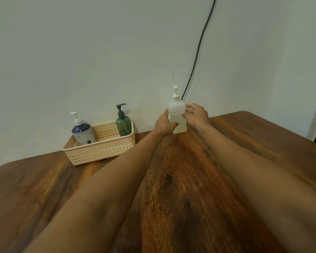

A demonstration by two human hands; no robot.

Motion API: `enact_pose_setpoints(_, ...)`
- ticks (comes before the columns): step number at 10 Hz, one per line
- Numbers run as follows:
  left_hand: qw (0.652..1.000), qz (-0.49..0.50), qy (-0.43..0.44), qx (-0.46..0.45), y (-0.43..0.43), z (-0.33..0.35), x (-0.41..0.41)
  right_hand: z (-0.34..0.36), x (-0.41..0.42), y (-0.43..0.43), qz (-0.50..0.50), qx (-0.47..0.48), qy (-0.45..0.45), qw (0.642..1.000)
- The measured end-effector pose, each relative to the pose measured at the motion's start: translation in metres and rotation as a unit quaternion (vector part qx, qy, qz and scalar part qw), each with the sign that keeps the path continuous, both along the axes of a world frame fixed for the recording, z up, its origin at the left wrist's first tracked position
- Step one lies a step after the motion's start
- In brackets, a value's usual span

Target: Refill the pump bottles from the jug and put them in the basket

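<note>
A white translucent pump bottle (177, 114) stands upright on the wooden table (181, 179) near the back wall. My left hand (164, 124) grips its left lower side, thumb across the front. My right hand (196, 115) holds its right side with curled fingers. A beige slotted basket (102, 152) sits to the left at the back of the table. Inside it stand a white-and-navy pump bottle (82, 132) at the left end and a dark green pump bottle (123, 124) at the right end. No jug is in view.
A black cable (199, 50) hangs down the pale wall behind the white bottle. The table's back edge meets the wall; its right corner (248, 113) is rounded. Bare tabletop lies between my forearms and in front of the basket.
</note>
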State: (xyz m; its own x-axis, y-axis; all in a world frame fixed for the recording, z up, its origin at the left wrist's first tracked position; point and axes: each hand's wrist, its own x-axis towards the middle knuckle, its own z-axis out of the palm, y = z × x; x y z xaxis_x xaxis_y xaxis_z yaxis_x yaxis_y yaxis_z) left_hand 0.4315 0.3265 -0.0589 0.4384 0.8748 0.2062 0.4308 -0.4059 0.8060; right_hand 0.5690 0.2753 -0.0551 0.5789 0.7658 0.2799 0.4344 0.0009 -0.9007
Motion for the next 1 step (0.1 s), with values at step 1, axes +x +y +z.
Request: enact_pose_setpoints(1,0.999,0.018,0.035,0.008,-0.0232,0.0095,-0.0217,0.0132,-0.0122,-0.0264,0.004,0.003,-0.020,1.000)
